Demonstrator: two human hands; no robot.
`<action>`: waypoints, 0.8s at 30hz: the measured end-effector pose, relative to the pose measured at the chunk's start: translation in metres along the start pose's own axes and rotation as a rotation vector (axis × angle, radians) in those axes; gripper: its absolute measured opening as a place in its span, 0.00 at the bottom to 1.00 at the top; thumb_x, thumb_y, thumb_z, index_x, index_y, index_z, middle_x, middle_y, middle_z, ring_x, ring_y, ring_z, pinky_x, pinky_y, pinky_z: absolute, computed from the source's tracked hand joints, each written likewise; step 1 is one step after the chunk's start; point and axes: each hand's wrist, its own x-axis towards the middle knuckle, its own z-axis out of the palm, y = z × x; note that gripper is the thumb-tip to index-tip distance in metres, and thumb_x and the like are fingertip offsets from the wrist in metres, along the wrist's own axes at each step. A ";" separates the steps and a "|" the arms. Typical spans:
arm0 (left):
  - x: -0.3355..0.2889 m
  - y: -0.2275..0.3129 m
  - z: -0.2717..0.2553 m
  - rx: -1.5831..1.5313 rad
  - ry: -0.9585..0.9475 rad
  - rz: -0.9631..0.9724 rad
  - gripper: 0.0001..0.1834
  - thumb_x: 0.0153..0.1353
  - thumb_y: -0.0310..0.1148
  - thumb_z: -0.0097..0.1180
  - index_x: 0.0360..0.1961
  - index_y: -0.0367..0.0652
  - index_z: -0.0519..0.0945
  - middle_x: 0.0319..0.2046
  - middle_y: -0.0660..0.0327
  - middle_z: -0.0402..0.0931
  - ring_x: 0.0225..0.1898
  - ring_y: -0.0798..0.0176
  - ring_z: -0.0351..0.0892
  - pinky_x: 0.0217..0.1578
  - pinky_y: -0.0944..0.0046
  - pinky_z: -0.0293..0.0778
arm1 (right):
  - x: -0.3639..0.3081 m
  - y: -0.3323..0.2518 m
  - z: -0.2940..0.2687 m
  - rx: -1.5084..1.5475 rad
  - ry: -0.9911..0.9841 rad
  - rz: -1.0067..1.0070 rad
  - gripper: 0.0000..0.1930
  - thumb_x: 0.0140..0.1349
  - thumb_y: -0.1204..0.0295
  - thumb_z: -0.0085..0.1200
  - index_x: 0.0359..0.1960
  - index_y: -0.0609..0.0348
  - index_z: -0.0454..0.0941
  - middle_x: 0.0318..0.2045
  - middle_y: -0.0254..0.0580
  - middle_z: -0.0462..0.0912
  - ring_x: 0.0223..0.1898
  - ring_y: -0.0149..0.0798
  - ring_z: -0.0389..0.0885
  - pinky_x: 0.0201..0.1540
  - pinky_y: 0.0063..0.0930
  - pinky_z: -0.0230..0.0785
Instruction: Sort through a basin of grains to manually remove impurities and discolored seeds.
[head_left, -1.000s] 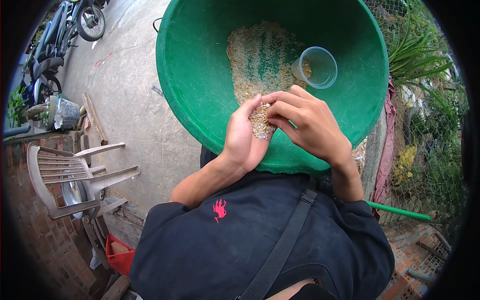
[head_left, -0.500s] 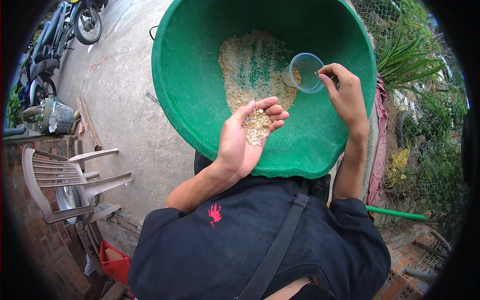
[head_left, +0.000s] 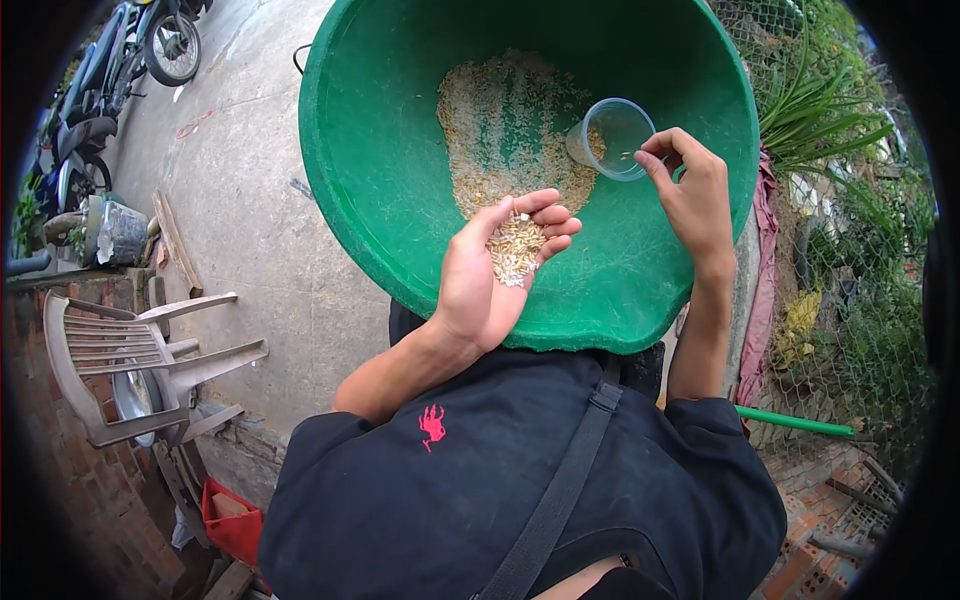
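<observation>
My left hand [head_left: 477, 270] is cupped palm up over the near side of a big green tub [head_left: 375, 190], holding a small heap of rice grains [head_left: 516, 250], golden husked ones mixed with white. My right hand [head_left: 692, 190] has thumb and forefinger pinched together at the rim of a clear plastic cup [head_left: 622, 115]. A few pale grains show just off those fingertips, against the cup's mouth; whether any are still pinched is hidden. The cup leans on its side with some golden grains inside. Spread over the tub's bottom is more rice [head_left: 480, 150], thinned in streaks.
A plastic chair [head_left: 110, 350] lies tipped at left, near a bucket [head_left: 115, 232] and a wooden plank [head_left: 178, 245]. Motorbikes [head_left: 95, 110] stand at far left. Along the right runs a wire fence [head_left: 800, 240] with plants, and a green pole [head_left: 795, 421] lies below it.
The right hand's fingertips have shifted slightly down beside the cup, and grains now show apart from them at its mouth. The left hand stays cupped around its heap.
</observation>
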 end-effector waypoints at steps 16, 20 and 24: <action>-0.001 -0.005 -0.001 -0.029 0.088 0.003 0.23 0.75 0.41 0.34 0.56 0.33 0.73 0.45 0.55 0.79 0.47 0.63 0.78 0.48 0.61 0.72 | -0.043 -0.051 0.038 0.117 -0.223 -0.513 0.17 0.51 0.74 0.67 0.43 0.55 0.78 0.57 0.43 0.72 0.57 0.51 0.70 0.56 0.42 0.69; 0.001 -0.005 -0.010 -0.049 0.029 -0.007 0.23 0.75 0.40 0.34 0.55 0.34 0.74 0.45 0.56 0.79 0.47 0.63 0.78 0.47 0.62 0.72 | -0.045 -0.053 0.043 0.127 -0.216 -0.520 0.14 0.52 0.74 0.66 0.40 0.57 0.78 0.54 0.43 0.73 0.54 0.49 0.72 0.55 0.41 0.70; 0.003 -0.006 -0.015 -0.046 0.023 -0.017 0.22 0.75 0.39 0.34 0.53 0.35 0.75 0.45 0.57 0.79 0.46 0.64 0.78 0.47 0.62 0.72 | -0.048 -0.053 0.048 0.116 -0.188 -0.518 0.10 0.52 0.75 0.64 0.36 0.59 0.77 0.51 0.42 0.75 0.52 0.47 0.73 0.52 0.40 0.71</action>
